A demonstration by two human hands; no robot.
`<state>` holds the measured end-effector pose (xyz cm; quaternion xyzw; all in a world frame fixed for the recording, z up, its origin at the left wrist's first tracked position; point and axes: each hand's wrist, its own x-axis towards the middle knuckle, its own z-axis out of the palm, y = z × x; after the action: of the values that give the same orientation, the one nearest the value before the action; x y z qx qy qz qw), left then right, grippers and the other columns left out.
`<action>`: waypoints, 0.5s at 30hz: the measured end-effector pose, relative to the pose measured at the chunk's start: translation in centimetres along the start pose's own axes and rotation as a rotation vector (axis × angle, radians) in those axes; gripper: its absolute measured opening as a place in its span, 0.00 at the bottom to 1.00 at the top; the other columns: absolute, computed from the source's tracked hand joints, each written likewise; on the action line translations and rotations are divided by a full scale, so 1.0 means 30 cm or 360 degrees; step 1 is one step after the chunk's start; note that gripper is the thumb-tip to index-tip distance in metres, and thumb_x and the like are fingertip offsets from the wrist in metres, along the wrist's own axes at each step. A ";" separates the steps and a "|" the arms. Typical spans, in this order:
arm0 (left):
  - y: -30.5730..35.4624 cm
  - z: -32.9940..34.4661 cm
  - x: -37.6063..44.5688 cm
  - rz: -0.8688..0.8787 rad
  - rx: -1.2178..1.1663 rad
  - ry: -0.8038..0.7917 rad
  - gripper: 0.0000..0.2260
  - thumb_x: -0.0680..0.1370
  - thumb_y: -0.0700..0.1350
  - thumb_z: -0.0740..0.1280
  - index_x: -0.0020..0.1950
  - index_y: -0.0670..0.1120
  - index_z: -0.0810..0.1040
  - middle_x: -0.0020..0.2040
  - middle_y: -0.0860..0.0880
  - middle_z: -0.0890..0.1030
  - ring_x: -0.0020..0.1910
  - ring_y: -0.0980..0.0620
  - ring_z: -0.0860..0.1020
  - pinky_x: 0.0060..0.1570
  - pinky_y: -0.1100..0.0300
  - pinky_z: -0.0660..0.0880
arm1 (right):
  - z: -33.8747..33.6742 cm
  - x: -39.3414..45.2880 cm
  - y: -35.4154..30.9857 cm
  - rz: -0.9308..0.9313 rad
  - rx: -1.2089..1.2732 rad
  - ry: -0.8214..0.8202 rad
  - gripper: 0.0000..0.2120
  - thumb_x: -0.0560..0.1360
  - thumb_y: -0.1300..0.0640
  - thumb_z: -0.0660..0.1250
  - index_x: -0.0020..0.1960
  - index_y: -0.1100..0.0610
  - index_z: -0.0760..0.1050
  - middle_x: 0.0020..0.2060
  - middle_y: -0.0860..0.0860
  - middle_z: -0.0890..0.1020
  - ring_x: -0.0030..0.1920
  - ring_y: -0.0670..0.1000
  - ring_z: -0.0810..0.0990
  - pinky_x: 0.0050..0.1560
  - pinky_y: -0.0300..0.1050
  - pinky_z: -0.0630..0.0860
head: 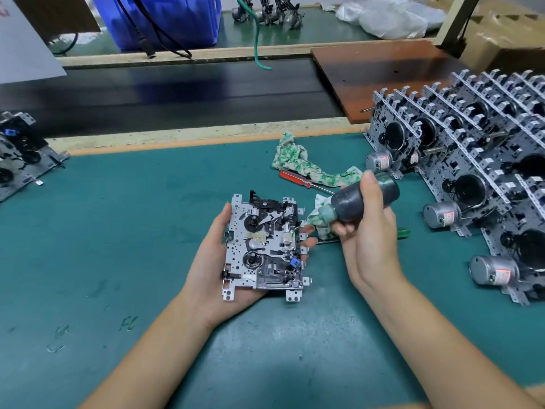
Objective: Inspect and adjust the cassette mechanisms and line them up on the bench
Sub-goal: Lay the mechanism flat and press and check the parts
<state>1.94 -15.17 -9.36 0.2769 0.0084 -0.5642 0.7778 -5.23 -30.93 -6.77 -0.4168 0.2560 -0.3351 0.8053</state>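
Observation:
My left hand point(208, 261) holds a silver cassette mechanism point(264, 246) from below, face up above the green bench mat point(118, 246), thumb on its left edge and fingertips showing at its right edge. Black reels, gears and a small blue part show on its face. My right hand point(368, 228) grips a dark squeeze bottle point(358, 199), tilted with its nozzle pointing left toward the mechanism's upper right corner. Several finished mechanisms point(472, 160) with silver motors stand lined up in rows at the right. Another mechanism point(17, 154) lies at the far left edge.
A green-and-white rag point(306, 166) and a red-handled screwdriver point(298, 178) lie behind the held mechanism. A green-handled tool point(402, 232) peeks out behind my right hand. A dark conveyor belt point(177, 93) runs behind the mat; a brown board point(383, 72) and a blue bin point(165, 19) lie beyond.

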 end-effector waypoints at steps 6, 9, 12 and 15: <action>0.005 0.010 -0.015 0.0133 -0.0056 -0.0054 0.38 0.75 0.67 0.56 0.69 0.36 0.70 0.69 0.33 0.69 0.68 0.36 0.70 0.66 0.41 0.67 | -0.008 0.007 -0.050 -0.0038 0.0179 -0.0206 0.16 0.66 0.49 0.67 0.47 0.59 0.72 0.34 0.50 0.81 0.31 0.46 0.78 0.32 0.38 0.78; 0.024 0.010 -0.023 0.0274 -0.0097 -0.0059 0.38 0.75 0.67 0.55 0.69 0.36 0.70 0.69 0.33 0.69 0.68 0.36 0.70 0.66 0.42 0.68 | -0.008 0.007 -0.052 -0.0123 -0.0122 -0.0278 0.20 0.63 0.53 0.70 0.51 0.58 0.68 0.36 0.49 0.84 0.36 0.47 0.82 0.40 0.43 0.80; 0.049 0.003 -0.029 0.0358 -0.0109 -0.0082 0.37 0.76 0.66 0.56 0.69 0.35 0.70 0.69 0.32 0.68 0.69 0.36 0.69 0.66 0.42 0.68 | 0.000 -0.004 -0.032 -0.0335 -0.0590 -0.0355 0.20 0.64 0.63 0.75 0.49 0.53 0.68 0.38 0.46 0.83 0.39 0.42 0.81 0.43 0.36 0.77; 0.065 -0.006 -0.032 0.0351 -0.0067 -0.0115 0.36 0.75 0.66 0.58 0.68 0.36 0.71 0.69 0.32 0.68 0.69 0.35 0.69 0.66 0.43 0.68 | 0.015 -0.006 -0.006 -0.0529 -0.0890 -0.0406 0.20 0.64 0.63 0.77 0.46 0.49 0.70 0.40 0.43 0.83 0.43 0.42 0.81 0.46 0.37 0.77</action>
<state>3.37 -13.83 -8.38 0.2393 -0.0384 -0.4846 0.8405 -5.09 -30.64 -6.38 -0.6958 0.1638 -0.3238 0.6199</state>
